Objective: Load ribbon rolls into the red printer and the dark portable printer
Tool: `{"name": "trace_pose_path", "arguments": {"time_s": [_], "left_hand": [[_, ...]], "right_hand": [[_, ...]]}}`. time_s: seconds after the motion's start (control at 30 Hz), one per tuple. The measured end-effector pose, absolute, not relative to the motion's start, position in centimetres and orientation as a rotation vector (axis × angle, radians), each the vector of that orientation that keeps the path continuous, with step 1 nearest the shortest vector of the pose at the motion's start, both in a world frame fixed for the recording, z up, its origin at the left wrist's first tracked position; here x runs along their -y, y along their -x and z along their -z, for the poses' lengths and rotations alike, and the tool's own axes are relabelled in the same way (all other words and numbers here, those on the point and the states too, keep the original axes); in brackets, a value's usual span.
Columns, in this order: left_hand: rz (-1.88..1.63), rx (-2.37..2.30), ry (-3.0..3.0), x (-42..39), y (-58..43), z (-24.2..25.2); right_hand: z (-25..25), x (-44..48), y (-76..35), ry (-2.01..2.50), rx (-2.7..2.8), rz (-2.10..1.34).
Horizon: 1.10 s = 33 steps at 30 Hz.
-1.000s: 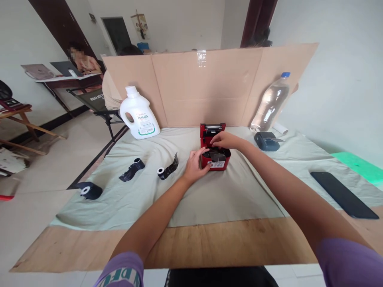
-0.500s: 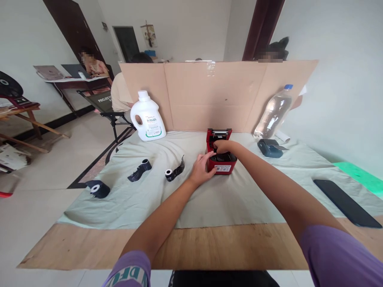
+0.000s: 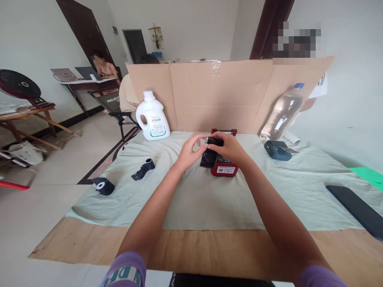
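Ok so quick desc: pale green cloth [image 3: 206, 199] covers most of the tabletop, kinda wrinkled, w/ a strip of bare wood [image 3: 209, 243] along the near edge. Right hand [image 3: 229, 147] has its thumb + fingers closed round a black roll [image 3: 215, 141], w/ a loose dark strip hanging off it. Left hand [image 3: 189, 152] is at the roll's pale-cored end, thumb + fingers curved w/ a gap btwn them; tbh can't tell if the tips actually grip it. Roll is up in front of the red printer [image 3: 224, 170], which sits on the cloth w/ its lid up, partly hidden by the right hand. Two more black rolls lie off to the left, one near the cloth's edge [image 3: 105, 186], one further in [image 3: 143, 169]. At the back there's a cardboard screen [image 3: 221, 95] w/ a white jug [image 3: 155, 123] in front on the left and a tilted clear bottle [image 3: 283, 115] on the right, small dark device [image 3: 277, 150] just below that, phone [image 3: 354, 209] near the right edge. Rest of the rm: white walls, dark door [image 3: 80, 32], folding chair [image 3: 109, 103], wooden stand [image 3: 48, 119] on the pale floor, plus a person [image 3: 104, 69] at a desk w/ laptops, back left.
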<state>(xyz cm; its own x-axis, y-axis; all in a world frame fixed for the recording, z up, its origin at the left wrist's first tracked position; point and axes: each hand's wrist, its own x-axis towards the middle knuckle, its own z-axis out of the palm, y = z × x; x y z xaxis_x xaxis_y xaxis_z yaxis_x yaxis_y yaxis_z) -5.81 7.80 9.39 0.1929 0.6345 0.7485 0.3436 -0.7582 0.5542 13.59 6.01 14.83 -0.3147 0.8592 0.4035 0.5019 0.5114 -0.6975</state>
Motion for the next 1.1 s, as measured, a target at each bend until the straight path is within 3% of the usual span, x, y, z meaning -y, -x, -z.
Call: {"name": "trace_pose_path", "arguments": {"time_s": [0.2,0.53,0.8,0.97,1.1], "left_hand": [[-1.329,-0.955,-2.303,-6.8,8.7,-12.8],[-1.277,-1.166,-2.174,-7.6,9.6,-11.9],[-1.19,-1.216,-2.152,-7.6,10.5,-11.7],[-1.185,-1.462,-2.122,-9.8,13.8,-10.6],[-1.062,-1.957,-2.072,-11.2,18.6,-8.8]], "right_hand": [[-15.7,-6.5,-12.0,0.916,1.992,-0.954],[-13.3,-8.4,-12.4,0.868,1.853,-1.162],[-12.3,-8.5,-10.7,0.848,1.713,-1.013],[-7.2,-7.3,-6.3,0.913,1.503,-0.636],[-1.7,-5.0,-3.4,0.718,1.844,-0.566]]}}
